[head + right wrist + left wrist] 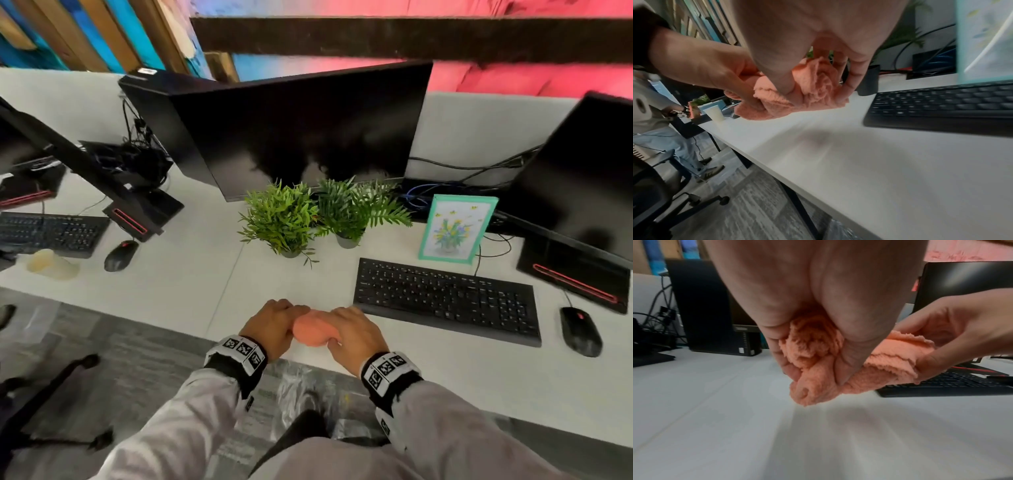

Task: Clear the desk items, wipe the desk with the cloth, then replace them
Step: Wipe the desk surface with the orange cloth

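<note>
- Both hands hold one orange cloth (312, 329) between them, just above the white desk (191, 274), near its front edge.
- The left hand (272, 327) has its fingers curled tight round one end of the cloth. In the left wrist view the bunched cloth (813, 363) pokes out under those fingers.
- The right hand (354, 334) pinches the other end with bent fingers and thumb. In the right wrist view the folds of the cloth (813, 87) sit inside that hand.
- The cloth does not seem to touch the desk; a soft shadow lies under it.
- Just to the right of the grip is a black keyboard (448, 298), and past it a black mouse (580, 330).
- Behind the grip stand two small grey pots, each with a green leafy plant in it: the left plant (279, 219) and the right plant (356, 209). They stand close side by side.
- Right of the plants a picture frame (455, 229) with a green edge stands upright, with a flower drawing inside.
- Behind the plants is a big dark monitor (301, 133).
- Far left of the grip lie pale candles (51, 265).
- Only the right wrist view shows a white paper cup (715, 112) further along the desk, and another person's legs (680, 149) by a chair. What is in the cup cannot be seen.
- Only the head view shows the plants whole and the grey sleeves.
</note>
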